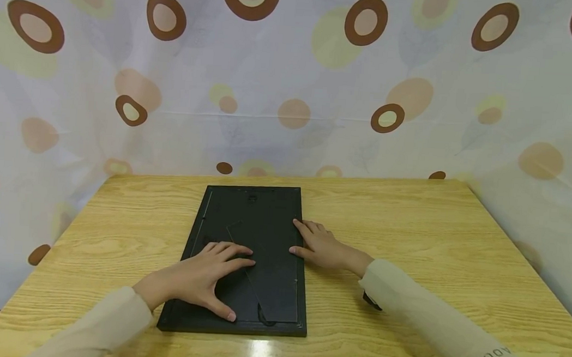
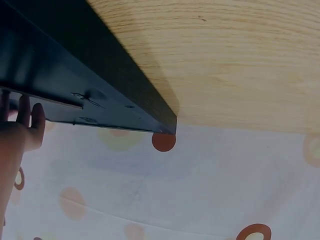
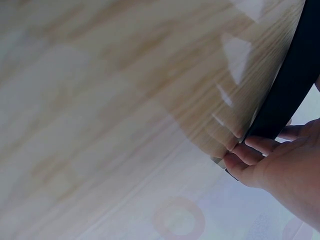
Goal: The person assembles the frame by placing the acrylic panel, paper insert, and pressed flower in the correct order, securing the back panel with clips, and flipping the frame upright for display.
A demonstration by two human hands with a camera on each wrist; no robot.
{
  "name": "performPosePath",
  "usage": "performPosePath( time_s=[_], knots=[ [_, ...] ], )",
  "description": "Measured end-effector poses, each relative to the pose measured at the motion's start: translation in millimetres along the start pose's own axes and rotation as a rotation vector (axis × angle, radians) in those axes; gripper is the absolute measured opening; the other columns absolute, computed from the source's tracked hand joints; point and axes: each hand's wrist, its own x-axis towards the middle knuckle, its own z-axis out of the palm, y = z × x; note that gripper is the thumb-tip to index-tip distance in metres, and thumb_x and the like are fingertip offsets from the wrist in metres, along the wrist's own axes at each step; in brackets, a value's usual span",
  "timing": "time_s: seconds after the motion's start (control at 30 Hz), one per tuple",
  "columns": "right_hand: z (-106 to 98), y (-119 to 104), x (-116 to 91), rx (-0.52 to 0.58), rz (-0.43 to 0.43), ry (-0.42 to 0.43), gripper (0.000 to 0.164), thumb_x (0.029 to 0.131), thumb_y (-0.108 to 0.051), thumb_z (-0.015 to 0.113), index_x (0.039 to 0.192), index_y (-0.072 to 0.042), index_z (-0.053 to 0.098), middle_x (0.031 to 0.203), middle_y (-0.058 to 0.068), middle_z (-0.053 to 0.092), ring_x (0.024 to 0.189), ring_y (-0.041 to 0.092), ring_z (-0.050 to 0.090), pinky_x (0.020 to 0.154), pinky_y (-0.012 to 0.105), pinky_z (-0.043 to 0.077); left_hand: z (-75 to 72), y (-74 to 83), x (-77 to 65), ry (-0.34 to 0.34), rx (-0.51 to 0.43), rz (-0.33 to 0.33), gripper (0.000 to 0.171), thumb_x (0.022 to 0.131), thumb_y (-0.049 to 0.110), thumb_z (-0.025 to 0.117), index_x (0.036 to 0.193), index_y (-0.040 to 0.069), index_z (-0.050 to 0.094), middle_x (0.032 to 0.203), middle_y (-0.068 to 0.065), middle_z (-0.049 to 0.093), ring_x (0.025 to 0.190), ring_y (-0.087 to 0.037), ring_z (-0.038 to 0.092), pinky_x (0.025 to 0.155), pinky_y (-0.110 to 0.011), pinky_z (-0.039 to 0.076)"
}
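Observation:
A black picture frame (image 1: 277, 243) lies on the table with its backing upward. A slanting stand leg (image 1: 235, 232) shows on that backing, with a small dark ribbon near its lower end. My left hand (image 1: 201, 274) is over the lower left of the backing, fingers spread and slightly bent; in the left wrist view its fingertips (image 2: 24, 106) are by a thin raised edge. At the long right side, my right hand (image 1: 326, 249) touches the frame with thumb and forefinger. The right wrist view shows its other fingers (image 3: 245, 155) low against the frame's side and the tabletop.
The wood-grain table (image 1: 411, 224) reaches back to a pale curtain (image 1: 272, 79) printed with brown and yellow ovals. This cloth also hangs along the left and right sides. A bright reflection shines on the tabletop below the frame.

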Motion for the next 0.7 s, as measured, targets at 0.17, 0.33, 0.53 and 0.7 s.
performPosePath(
  time_s=[0.17,0.33,0.53,0.7],
  knots=[
    [-1.1,-0.7,-1.3,0.005,-0.008,0.008,0.07,0.095,-0.04,0.043,0.146,-0.002,0.013,0.148,0.025,0.018,0.134,0.045,0.019,0.105,0.06,0.021,-0.7,0.1,1.5,-0.001,0.036,-0.003,0.093,0.066,0.078,0.054,0.14,0.024,0.037,0.146,0.001,0.029,0.131,-0.018,0.028,0.105,-0.046,0.024],
    [-0.6,-0.1,-1.1,0.001,-0.019,0.015,0.07,0.095,-0.038,0.044,0.146,-0.001,0.014,0.147,0.025,0.018,0.133,0.046,0.02,0.104,0.06,0.021,-0.8,0.0,3.2,0.018,0.079,0.015,0.092,0.066,0.078,0.054,0.139,0.023,0.04,0.144,0.0,0.032,0.129,-0.02,0.033,0.104,-0.047,0.026],
    [0.5,0.9,0.1,-0.012,-0.017,0.018,0.069,0.096,-0.039,0.044,0.146,-0.002,0.014,0.147,0.025,0.018,0.133,0.045,0.021,0.104,0.06,0.022,-0.5,-0.6,6.0,0.057,0.117,0.041,0.089,0.067,0.077,0.055,0.137,0.024,0.042,0.139,-0.002,0.036,0.122,-0.021,0.037,0.101,-0.047,0.03],
    [-0.6,0.3,0.3,-0.011,-0.018,0.011,0.069,0.096,-0.038,0.043,0.146,-0.001,0.014,0.147,0.026,0.018,0.133,0.046,0.021,0.103,0.061,0.023,1.8,-2.9,7.5,0.051,0.101,0.026,0.093,0.065,0.078,0.055,0.139,0.025,0.037,0.139,-0.003,0.035,0.121,-0.022,0.035,0.101,-0.048,0.029]
  ],
)
